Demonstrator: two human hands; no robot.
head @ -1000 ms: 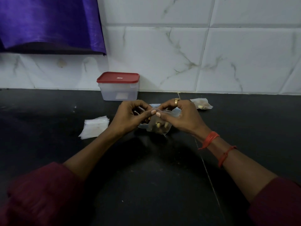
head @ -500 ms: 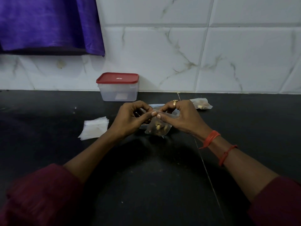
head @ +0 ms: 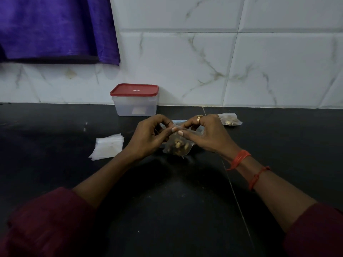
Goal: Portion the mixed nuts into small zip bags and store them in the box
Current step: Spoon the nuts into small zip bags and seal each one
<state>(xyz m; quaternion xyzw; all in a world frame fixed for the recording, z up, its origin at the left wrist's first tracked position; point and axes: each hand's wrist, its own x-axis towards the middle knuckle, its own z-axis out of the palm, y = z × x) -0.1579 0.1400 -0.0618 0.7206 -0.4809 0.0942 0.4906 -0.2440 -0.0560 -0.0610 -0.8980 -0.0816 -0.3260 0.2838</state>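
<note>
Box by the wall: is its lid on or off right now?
On. The red lid sits flat over the clear box, covering its whole rim; whether it is snapped tight cannot be told.

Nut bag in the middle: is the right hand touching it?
Touching. The head view shows the right hand pinching the top edge of the nut bag, thumb pressed on the plastic; the left hand pinches the same edge.

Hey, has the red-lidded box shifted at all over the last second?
No. The box sits in the same spot against the tiled wall, with the same gap to the counter seam on its right.
</note>
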